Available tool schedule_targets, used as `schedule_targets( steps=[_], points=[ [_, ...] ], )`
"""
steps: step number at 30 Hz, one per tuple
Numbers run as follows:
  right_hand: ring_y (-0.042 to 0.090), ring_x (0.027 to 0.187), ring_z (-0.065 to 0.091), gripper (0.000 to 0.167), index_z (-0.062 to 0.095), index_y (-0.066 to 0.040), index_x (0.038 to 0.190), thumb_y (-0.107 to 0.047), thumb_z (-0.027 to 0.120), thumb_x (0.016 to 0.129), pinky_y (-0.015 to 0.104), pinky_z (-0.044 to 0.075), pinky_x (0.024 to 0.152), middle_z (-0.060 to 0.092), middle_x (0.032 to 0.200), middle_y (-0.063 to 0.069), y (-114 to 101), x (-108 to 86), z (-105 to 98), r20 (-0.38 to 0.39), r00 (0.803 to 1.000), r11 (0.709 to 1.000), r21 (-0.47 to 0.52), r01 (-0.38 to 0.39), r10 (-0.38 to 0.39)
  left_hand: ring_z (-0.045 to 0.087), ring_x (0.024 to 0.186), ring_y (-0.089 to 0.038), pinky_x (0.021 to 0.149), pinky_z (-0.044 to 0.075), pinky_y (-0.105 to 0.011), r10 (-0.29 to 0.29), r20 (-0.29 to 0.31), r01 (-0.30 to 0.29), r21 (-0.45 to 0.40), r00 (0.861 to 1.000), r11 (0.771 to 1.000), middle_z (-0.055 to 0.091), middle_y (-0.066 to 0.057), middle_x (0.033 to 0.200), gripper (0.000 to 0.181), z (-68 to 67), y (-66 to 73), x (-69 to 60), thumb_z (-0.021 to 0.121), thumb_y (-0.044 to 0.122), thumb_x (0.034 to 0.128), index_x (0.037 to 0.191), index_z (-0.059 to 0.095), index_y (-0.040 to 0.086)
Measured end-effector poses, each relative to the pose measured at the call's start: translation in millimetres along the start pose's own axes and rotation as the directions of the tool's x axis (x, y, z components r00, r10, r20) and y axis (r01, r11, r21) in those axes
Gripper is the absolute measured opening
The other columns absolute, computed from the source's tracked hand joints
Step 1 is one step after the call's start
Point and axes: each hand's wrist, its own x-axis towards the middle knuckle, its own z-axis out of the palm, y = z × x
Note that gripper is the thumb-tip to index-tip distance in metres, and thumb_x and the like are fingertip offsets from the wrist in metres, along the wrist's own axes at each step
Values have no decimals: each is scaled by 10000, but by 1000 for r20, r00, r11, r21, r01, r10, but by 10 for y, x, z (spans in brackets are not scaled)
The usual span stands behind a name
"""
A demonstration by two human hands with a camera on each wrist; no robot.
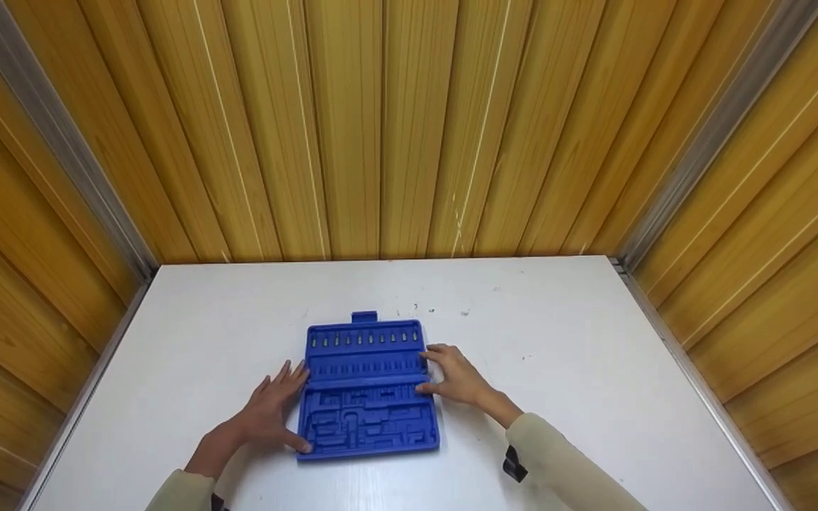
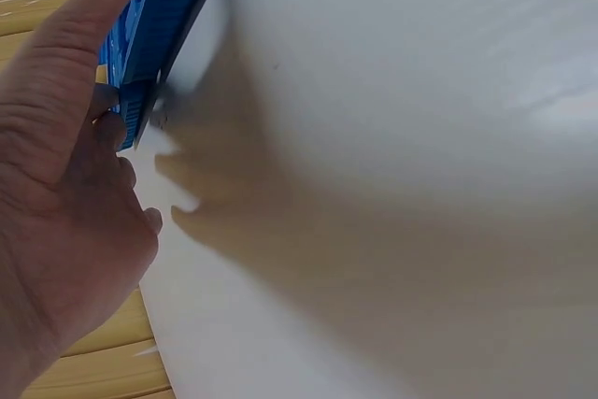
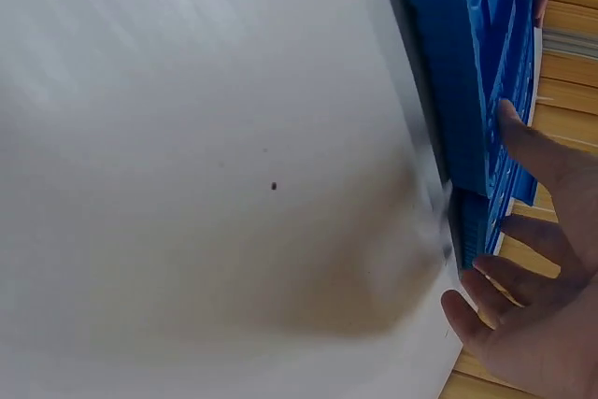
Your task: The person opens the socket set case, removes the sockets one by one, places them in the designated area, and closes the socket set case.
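A blue plastic tool case [image 1: 373,380] lies unfolded on the white table, its latch tab at the far side. Several small metal bits [image 1: 359,339] stand in a row in the far half; the near half shows bare moulded recesses. Along the case's left side rests my left hand [image 1: 267,411], fingers spread, thumb over the near left corner. My right hand [image 1: 457,376] touches the right edge around the hinge, thumb on the near half's rim and forefinger at the far half. In the right wrist view, the right thumb [image 3: 528,142] lies against the case's rim with the other fingers lower down.
The white table [image 1: 558,341] has a few small dark marks [image 1: 432,310] beyond the case. Wood-patterned panels [image 1: 416,128] stand at the back and both sides, joined by grey metal corner posts [image 1: 707,156].
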Motion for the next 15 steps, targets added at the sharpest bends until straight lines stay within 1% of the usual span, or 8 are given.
schedule_targets(
  steps=[2, 4, 8, 11, 15],
  points=[
    [450, 1244, 542, 572, 611, 86, 1317, -229, 804, 880, 625, 448, 1071, 591, 1344, 287, -26, 77, -6, -34, 999, 1000, 13, 14, -13, 20, 1559, -519, 1226, 9, -737, -1, 2, 1, 1, 1000, 1000, 128, -260, 1688, 1391, -3, -8, 8, 986, 465, 569, 1593, 204, -58],
    [440, 1207, 574, 499, 628, 82, 1293, -197, 774, 906, 612, 467, 1050, 628, 1291, 271, -58, 177, 1, -52, 998, 998, 48, 38, -35, 29, 1557, -519, 1224, 8, -741, -1, 6, 1, -1, 1000, 1000, 127, -261, 1687, 1392, -6, -11, 9, 985, 466, 569, 1594, 201, -57],
    [451, 1158, 649, 440, 605, 127, 1294, -129, 711, 952, 582, 529, 1012, 660, 1245, 307, -162, 409, 48, -29, 997, 982, 173, 81, -77, 44, 1554, -525, 1218, 7, -750, 0, 11, 0, -11, 1000, 1000, 128, -268, 1684, 1389, -17, -2, 3, 986, 458, 571, 1593, 201, -61],
    [449, 1120, 683, 427, 582, 148, 1315, -94, 670, 975, 553, 570, 968, 670, 1230, 323, -272, 595, 123, 0, 997, 969, 237, 74, -76, 46, 1557, -517, 1218, -1, -749, -14, 16, 14, -20, 1000, 1000, 130, -254, 1688, 1387, -24, 13, 1, 987, 454, 574, 1597, 199, -52],
    [414, 1087, 706, 432, 577, 138, 1343, -89, 649, 983, 515, 589, 953, 705, 1198, 286, -460, 862, 291, 8, 999, 963, 268, 38, -41, 59, 1566, -498, 1226, -3, -739, -38, 16, 38, -3, 999, 999, 146, -232, 1694, 1386, -8, 31, 9, 981, 488, 568, 1600, 217, -33]
  ],
)
